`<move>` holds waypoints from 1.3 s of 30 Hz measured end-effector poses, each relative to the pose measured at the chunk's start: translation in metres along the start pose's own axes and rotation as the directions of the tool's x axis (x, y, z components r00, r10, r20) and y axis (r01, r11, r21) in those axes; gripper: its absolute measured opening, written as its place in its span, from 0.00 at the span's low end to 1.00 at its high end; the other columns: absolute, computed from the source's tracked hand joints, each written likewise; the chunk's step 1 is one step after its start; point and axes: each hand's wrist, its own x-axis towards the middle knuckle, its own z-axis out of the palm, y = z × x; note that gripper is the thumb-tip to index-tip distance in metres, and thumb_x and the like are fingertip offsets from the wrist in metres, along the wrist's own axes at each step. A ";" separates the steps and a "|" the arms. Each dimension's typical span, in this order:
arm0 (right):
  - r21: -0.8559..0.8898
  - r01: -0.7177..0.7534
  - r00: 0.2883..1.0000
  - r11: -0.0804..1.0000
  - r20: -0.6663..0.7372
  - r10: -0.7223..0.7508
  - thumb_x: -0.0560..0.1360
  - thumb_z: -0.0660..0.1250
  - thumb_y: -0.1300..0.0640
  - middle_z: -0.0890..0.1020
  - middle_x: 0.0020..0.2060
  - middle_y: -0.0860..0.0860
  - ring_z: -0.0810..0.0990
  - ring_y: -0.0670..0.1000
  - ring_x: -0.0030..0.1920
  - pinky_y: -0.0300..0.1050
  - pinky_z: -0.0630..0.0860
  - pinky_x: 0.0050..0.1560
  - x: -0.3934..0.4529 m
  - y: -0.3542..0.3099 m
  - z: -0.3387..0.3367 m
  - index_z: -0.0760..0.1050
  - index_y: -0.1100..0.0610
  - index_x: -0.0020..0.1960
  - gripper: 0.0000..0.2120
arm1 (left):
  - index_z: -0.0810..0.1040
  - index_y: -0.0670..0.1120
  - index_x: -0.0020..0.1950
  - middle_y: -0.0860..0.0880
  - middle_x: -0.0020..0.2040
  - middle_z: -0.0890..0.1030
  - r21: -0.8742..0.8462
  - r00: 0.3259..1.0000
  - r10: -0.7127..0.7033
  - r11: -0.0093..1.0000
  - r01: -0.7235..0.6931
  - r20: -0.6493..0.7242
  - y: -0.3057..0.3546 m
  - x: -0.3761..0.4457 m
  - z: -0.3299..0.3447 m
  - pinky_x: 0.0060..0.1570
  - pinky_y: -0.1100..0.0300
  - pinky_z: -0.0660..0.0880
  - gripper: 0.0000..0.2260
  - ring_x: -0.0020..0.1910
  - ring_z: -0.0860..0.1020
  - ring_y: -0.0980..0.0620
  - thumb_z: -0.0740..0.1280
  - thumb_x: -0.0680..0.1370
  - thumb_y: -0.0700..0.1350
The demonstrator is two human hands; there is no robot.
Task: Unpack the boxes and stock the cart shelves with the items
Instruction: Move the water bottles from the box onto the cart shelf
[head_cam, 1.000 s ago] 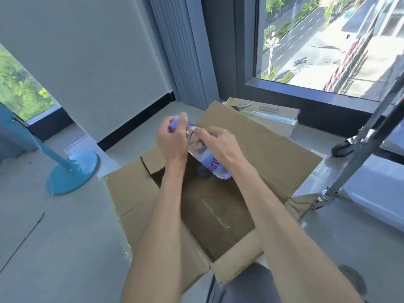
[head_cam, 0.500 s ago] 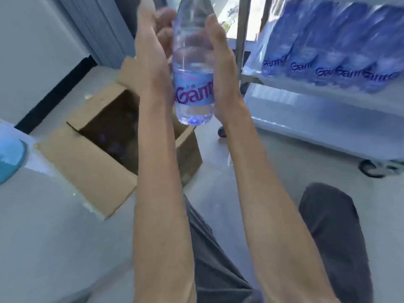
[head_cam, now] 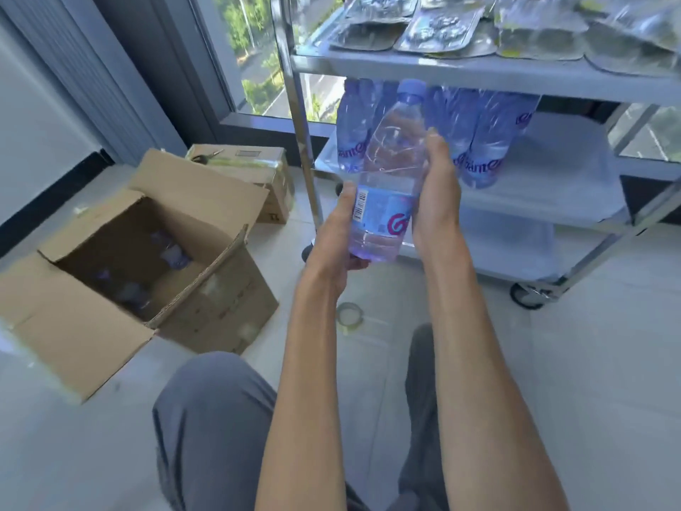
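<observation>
My left hand (head_cam: 341,230): cupped under the base and lower label of the water bottle (head_cam: 390,171), thumb lying up the label's left edge, fingers curled beneath the bottom.
My right hand (head_cam: 438,182): pressed along the bottle's right side, fingers wrapped round the far side, only a fingertip showing at the shoulder.
Bottle's axis: long axis close to upright, leaning a little right; pale blue cap at the top, base down in my left palm.
Bottle's face: barcode and a pink letter on the blue label turned towards me.
Bottle's place: held in the air in front of the cart's (head_cam: 300,116) middle shelf (head_cam: 552,186), not touching it.
Middle shelf: a row of matching bottles (head_cam: 490,142) stands upright just behind the one I hold.
Top shelf: flat silvery packets (head_cam: 442,27) lying side by side.
Open box (head_cam: 154,263): on the floor to my left, flaps spread, a few bottle caps visible inside.
Second box (head_cam: 254,167): behind the first, closed, beside the cart's post.
Floor: a tape roll (head_cam: 349,313) between my forearms.
</observation>
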 end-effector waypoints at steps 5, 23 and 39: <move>-0.122 0.096 0.974 0.988 -0.192 -0.118 0.64 0.77 0.46 0.82 0.45 0.51 0.83 0.51 0.43 0.48 0.79 0.45 0.006 -0.009 -0.042 0.76 0.56 0.55 0.25 | 0.82 0.44 0.59 0.45 0.54 0.85 0.018 0.996 0.019 1.000 -0.018 -0.084 -0.022 -0.013 0.043 0.49 0.51 0.73 0.36 0.48 0.81 0.47 0.67 0.64 0.70; -0.428 -0.066 0.905 0.901 -0.406 -0.126 0.62 0.72 0.43 0.84 0.31 0.49 0.82 0.50 0.33 0.49 0.77 0.37 0.022 -0.068 -0.124 0.80 0.60 0.37 0.19 | 0.73 0.45 0.58 0.41 0.52 0.81 -0.102 0.939 0.125 0.990 -0.097 0.322 -0.069 0.017 0.109 0.52 0.47 0.73 0.19 0.48 0.78 0.43 0.72 0.72 0.49; -0.578 -0.187 0.907 0.794 -0.412 -0.087 0.63 0.72 0.37 0.84 0.49 0.51 0.83 0.52 0.48 0.51 0.80 0.53 0.113 -0.030 -0.151 0.78 0.57 0.56 0.30 | 0.76 0.41 0.64 0.43 0.48 0.81 -0.106 0.990 0.051 0.994 -0.037 0.129 -0.074 0.106 0.133 0.40 0.61 0.76 0.13 0.40 0.79 0.49 0.65 0.82 0.44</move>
